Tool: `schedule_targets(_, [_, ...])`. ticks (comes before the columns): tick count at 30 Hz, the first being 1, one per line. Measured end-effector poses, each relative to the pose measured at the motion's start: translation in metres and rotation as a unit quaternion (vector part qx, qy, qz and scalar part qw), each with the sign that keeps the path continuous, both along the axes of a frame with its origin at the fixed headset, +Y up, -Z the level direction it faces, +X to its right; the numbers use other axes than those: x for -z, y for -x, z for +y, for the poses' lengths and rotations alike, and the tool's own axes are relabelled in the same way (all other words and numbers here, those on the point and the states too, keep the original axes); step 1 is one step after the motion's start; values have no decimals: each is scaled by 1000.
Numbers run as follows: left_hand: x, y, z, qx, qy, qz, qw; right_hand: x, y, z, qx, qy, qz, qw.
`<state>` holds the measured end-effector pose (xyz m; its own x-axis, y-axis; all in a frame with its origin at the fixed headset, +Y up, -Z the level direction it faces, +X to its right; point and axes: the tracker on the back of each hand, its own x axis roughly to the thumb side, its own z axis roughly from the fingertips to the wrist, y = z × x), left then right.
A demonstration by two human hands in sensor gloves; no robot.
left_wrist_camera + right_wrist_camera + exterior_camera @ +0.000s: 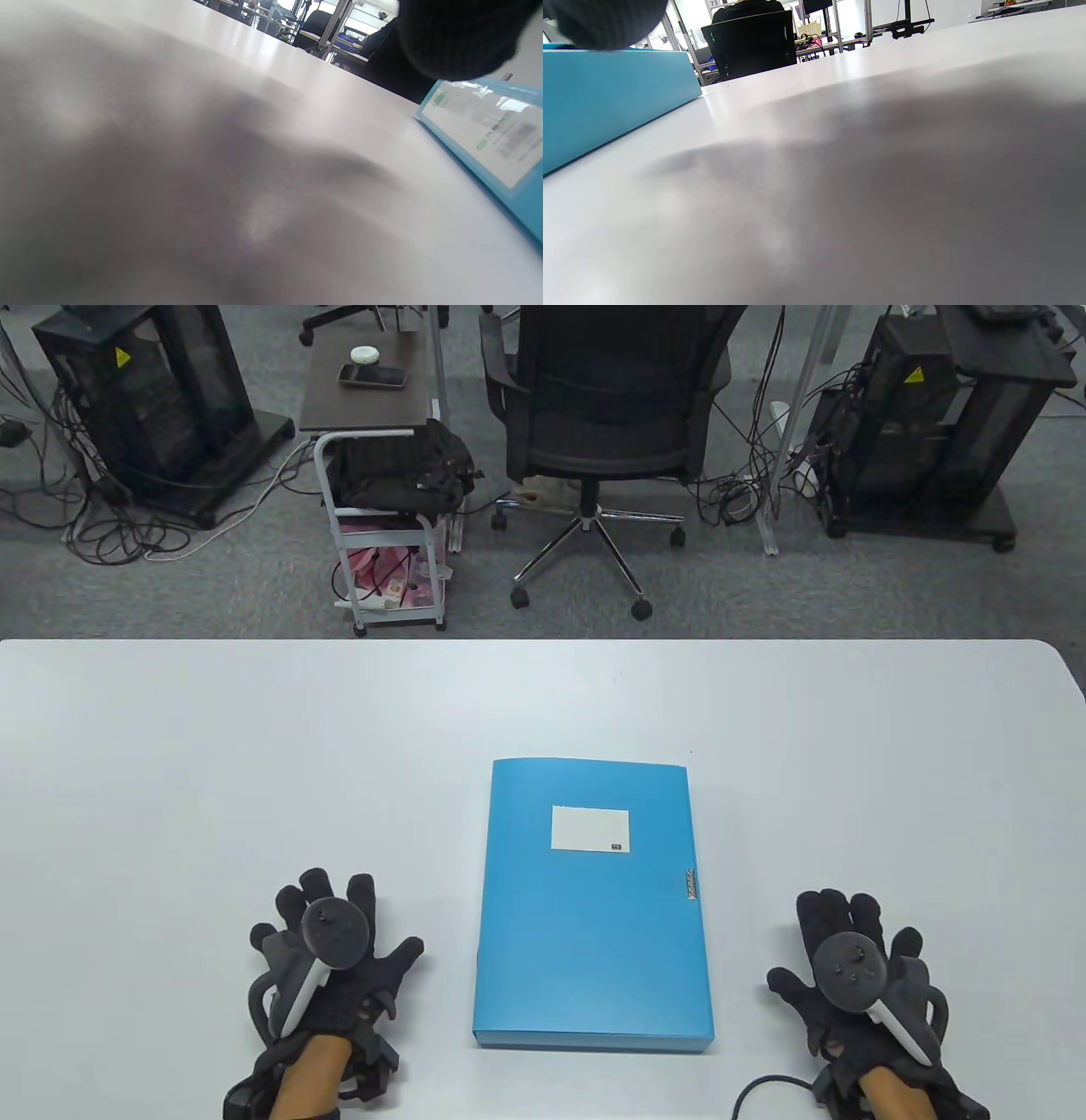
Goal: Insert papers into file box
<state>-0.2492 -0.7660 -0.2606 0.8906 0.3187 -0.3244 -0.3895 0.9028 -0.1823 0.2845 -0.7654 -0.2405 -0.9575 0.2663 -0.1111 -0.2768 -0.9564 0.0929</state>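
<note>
Both hands lie nearest the camera at the near edge of the surface (170,729), and between them sits the one blue file box (592,903), flat and closed, its long sides running from the near edge toward the far one. One white label (590,829) is fixed to its lid, and a small clasp (691,885) shows on its right side; the left wrist view shows another printed label (492,127) along its left side.

Judging from this, the task has hardly begun: the box is not yet opened, and no papers show anywhere in any view, so whether they are already inside cannot be told. Opening the lid and putting sheets in appear to be left.

One left hand (327,963) rests palm down on the surface, fingers spread, holding nothing, apart from the box's left side. One right hand (861,971) lies the same way, released and flat, apart from the box's right side. Each carries one tracker.

Beyond the far edge stand one office chair (594,415), one small cart (386,526) and two black equipment racks.
</note>
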Motion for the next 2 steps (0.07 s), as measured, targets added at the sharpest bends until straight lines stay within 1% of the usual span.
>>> schedule_targets(2, [0,1,-1,3,8,3,1000,2,1,2,4,0,2,1000])
